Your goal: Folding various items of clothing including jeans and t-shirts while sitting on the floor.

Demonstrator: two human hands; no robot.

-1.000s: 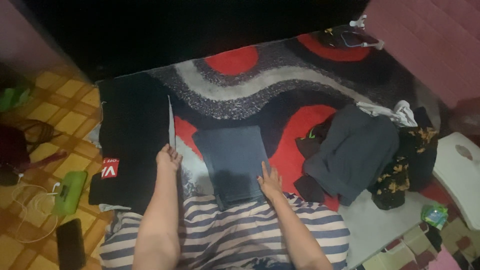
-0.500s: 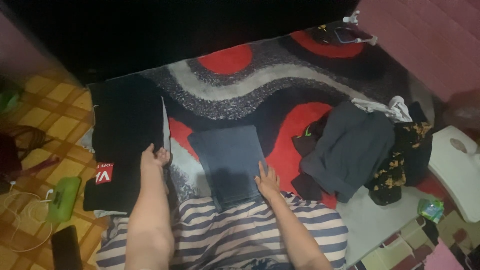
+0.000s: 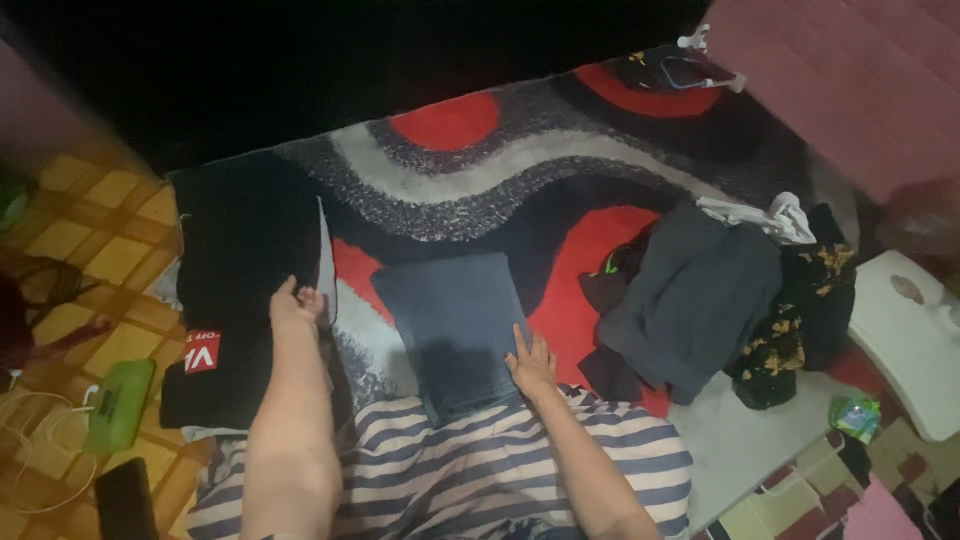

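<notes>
The left hand (image 3: 292, 303) gripped the black stack (image 3: 245, 280); the right hand (image 3: 532, 362) lay flat on folded jeans (image 3: 455, 325). A tug could topple the stack.

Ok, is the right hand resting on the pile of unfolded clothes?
No, the right hand lies flat on the folded jeans, apart from the loose pile further right.
</notes>
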